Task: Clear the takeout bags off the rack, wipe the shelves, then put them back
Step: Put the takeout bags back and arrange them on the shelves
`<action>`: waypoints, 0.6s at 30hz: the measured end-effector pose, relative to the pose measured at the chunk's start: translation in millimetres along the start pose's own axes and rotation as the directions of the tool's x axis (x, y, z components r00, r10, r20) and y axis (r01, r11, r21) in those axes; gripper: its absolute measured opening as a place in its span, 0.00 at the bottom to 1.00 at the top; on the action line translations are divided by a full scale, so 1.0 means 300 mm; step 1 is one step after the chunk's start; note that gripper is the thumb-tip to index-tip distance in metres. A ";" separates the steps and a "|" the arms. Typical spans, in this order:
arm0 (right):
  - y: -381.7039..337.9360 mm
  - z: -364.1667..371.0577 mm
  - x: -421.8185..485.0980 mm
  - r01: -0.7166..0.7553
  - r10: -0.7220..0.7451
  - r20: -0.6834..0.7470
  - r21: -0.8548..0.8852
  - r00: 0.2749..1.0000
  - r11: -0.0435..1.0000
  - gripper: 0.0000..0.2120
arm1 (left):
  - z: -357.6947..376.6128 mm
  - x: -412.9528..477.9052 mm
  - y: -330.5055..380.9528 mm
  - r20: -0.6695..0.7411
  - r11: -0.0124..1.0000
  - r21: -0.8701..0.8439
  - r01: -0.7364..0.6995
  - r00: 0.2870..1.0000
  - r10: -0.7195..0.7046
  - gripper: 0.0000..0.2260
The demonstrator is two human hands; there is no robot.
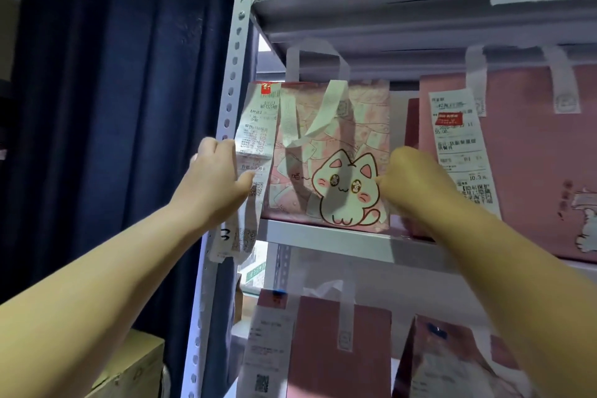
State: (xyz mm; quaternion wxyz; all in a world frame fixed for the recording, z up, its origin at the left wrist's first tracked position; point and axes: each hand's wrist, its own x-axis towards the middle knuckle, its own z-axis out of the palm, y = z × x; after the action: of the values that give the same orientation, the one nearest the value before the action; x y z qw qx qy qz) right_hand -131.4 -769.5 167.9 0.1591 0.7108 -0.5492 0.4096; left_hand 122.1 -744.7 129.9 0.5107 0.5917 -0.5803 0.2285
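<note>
A pink takeout bag with a cartoon cat (332,152) stands at the left end of a grey metal rack shelf (323,236). A long receipt (255,139) hangs from its left top corner. My left hand (219,178) grips the bag's left side, thumb across the receipt and fingers behind it. My right hand (416,178) grips the bag's right side, its fingers hidden behind the bag. The bag's white handles droop over its front.
A bigger pink bag with a receipt (529,155) stands right beside it. More pink bags (336,349) sit on the shelf below. The upper shelf (371,10) is close overhead. The rack's perforated post (226,126) and a dark blue curtain (113,107) lie to the left. A cardboard box (135,368) is at lower left.
</note>
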 end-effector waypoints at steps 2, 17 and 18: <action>0.001 0.000 0.000 -0.006 0.007 -0.031 0.005 0.999 1.000 0.09 | 0.002 -0.002 -0.009 0.006 1.000 -0.026 -0.008 1.000 0.008 0.16; 0.042 -0.118 -0.085 0.073 -0.029 -0.185 0.235 0.982 0.969 0.08 | -0.027 -0.043 -0.003 -0.010 0.985 -0.170 -0.015 1.000 0.014 0.11; 0.048 -0.122 -0.093 0.073 -0.026 -0.191 0.244 0.981 0.967 0.08 | -0.035 -0.052 0.004 -0.021 0.982 -0.185 -0.022 1.000 0.018 0.11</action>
State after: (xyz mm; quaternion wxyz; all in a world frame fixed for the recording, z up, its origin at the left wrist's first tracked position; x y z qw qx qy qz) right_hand -161.1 -731.8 166.0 0.1291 0.6973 -0.4577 0.5362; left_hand 120.9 -728.2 120.8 0.5669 0.5334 -0.6001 0.1844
